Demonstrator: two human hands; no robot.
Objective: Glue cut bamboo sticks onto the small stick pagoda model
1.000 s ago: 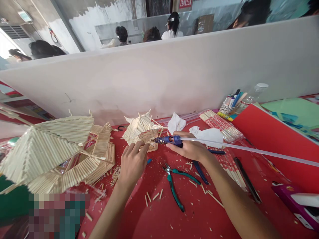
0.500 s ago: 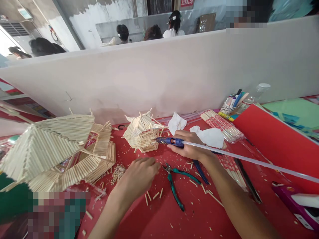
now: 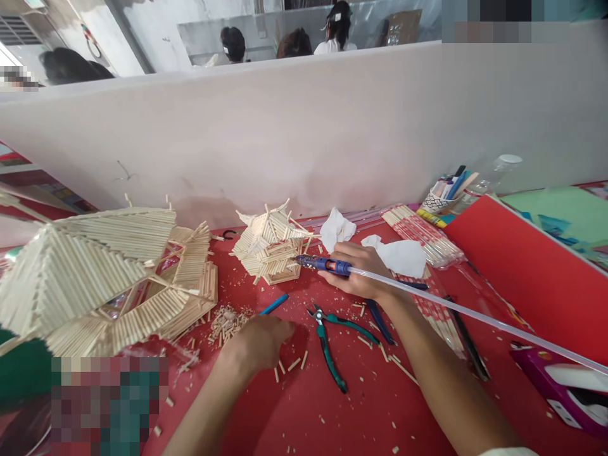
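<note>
My right hand is wrapped round a blue hot glue gun; a long clear glue stick runs out of its back. Its nozzle points left, at the edge of a small pavilion-like model made of wooden sticks. My left hand hangs low over the table beside a pile of cut stick bits, slightly blurred, its fingers mostly hidden. Just beyond it lies a blue pen-like rod. Green-handled cutting pliers lie with jaws apart between my hands.
A larger stick model with a peaked roof stands at left. White tissues, packs of sticks, a pen cup and a red board are at right. A white partition closes off the back; people sit beyond it.
My left hand has drawn back a little toward me and curled, uncovering the blue rod. The right hand keeps the glue gun nearly in place at the model. The whole view has shifted slightly.
</note>
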